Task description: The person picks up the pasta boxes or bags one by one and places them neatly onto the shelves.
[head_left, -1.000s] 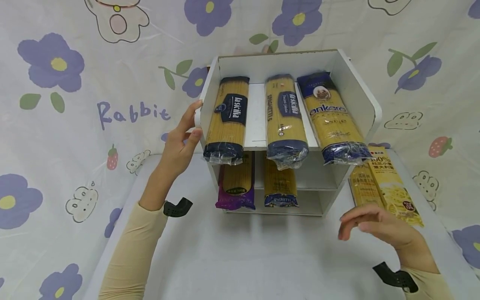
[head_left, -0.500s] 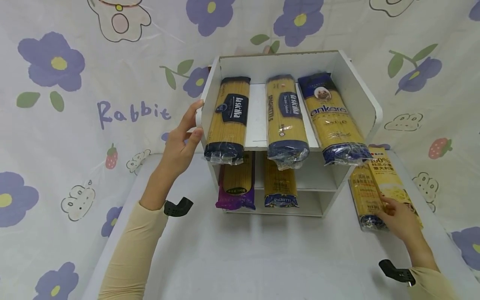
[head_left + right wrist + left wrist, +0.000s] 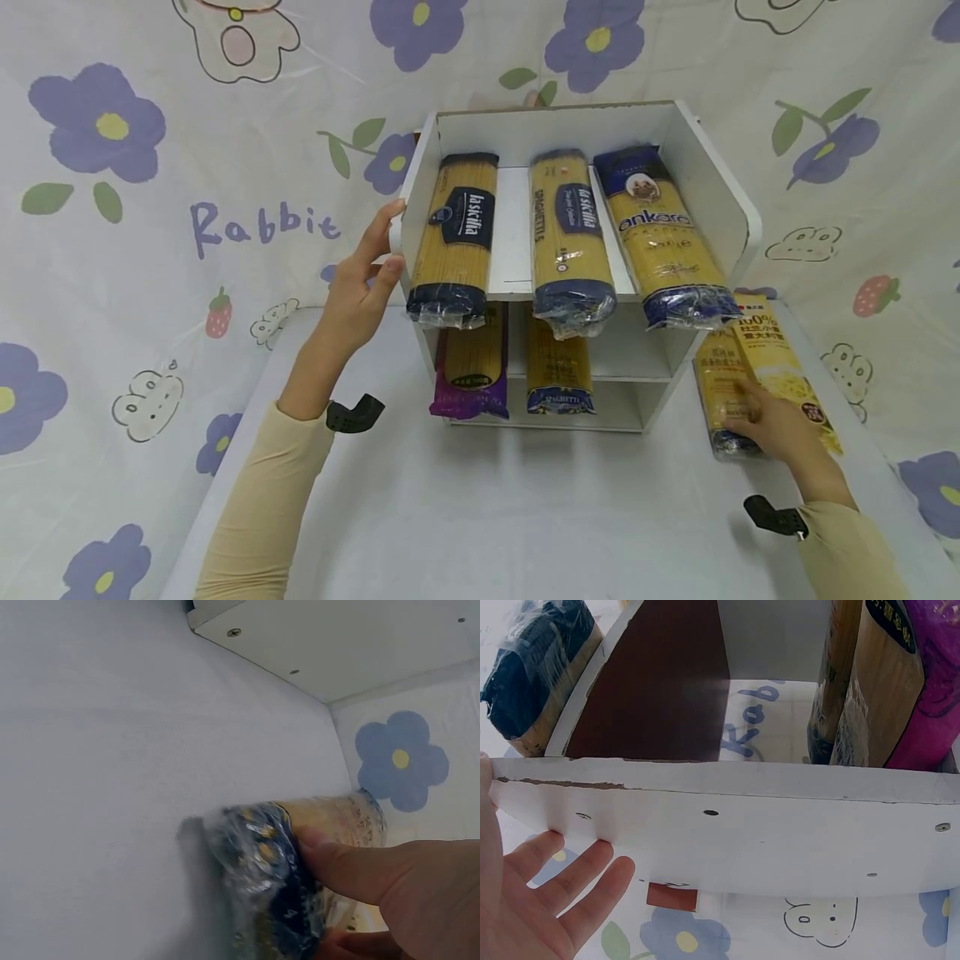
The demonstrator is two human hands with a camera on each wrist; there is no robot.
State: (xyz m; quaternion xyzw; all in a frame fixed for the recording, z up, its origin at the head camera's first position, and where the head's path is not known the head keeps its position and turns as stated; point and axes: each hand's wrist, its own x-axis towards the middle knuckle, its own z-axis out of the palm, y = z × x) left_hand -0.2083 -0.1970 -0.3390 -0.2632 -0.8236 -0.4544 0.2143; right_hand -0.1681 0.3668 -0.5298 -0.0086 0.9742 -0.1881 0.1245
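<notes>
My right hand (image 3: 783, 429) grips the near end of a spaghetti pack (image 3: 722, 392) lying on the table to the right of the shelf. In the right wrist view the thumb (image 3: 330, 855) lies across the pack's clear wrapper, near its dark blue end (image 3: 274, 900); the other fingers are mostly hidden behind it. My left hand (image 3: 356, 300) rests against the left side of a white shelf unit (image 3: 513, 225). Its fingers (image 3: 592, 870) are nearly straight, with the tips on the outer panel (image 3: 780, 832) in the left wrist view.
On the upper shelf lie two la sicilia packs (image 3: 457, 242) (image 3: 572, 242) and an ankara pack (image 3: 667, 237). Below are a purple-ended pack (image 3: 470, 367) and a blue-ended spaghetti pack (image 3: 558, 367). A yellow pasta pack (image 3: 780, 358) lies beside the gripped one.
My right hand has come down from above the table to the packs at the right, then shifted slightly left onto the spaghetti pack. The left hand stays at the shelf's side.
</notes>
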